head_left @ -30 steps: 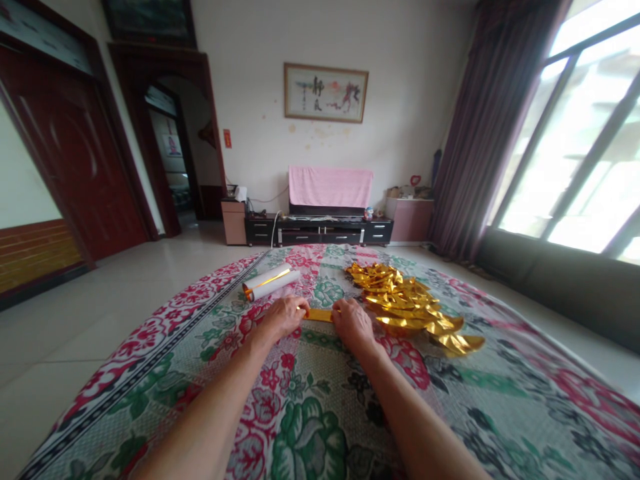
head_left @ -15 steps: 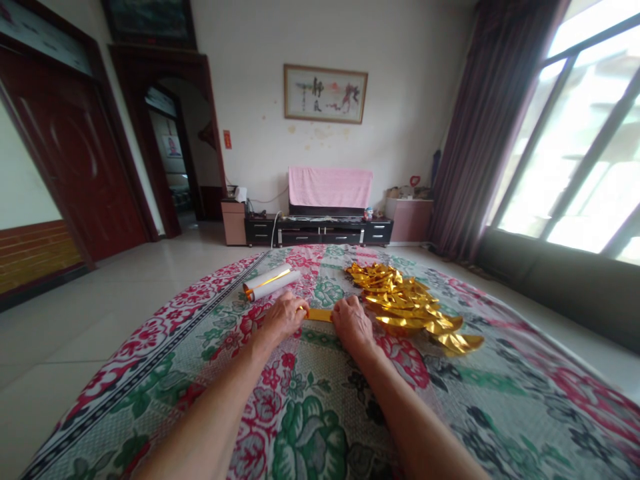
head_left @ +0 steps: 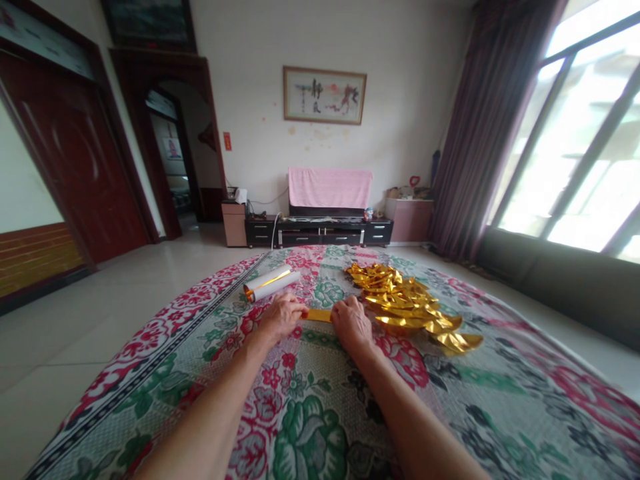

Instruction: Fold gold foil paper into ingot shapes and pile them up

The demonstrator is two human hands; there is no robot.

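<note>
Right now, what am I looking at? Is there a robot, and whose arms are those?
There's no robot, just a person with two bare hands. The camera is worn on that person's head and looks forward and down, so their arms reach away from you. The left hand and the right hand hold a flat, narrow golden strip between them. Below is a red, green and grey flowered cloth. On it lie a white, tube-shaped roll showing some gold, beyond the left hand, and a pile of shiny, crinkled golden pieces, off to the right.

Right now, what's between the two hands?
A gold strip, running from the left hand to the right hand above the tablecloth; head view shows it.
</note>
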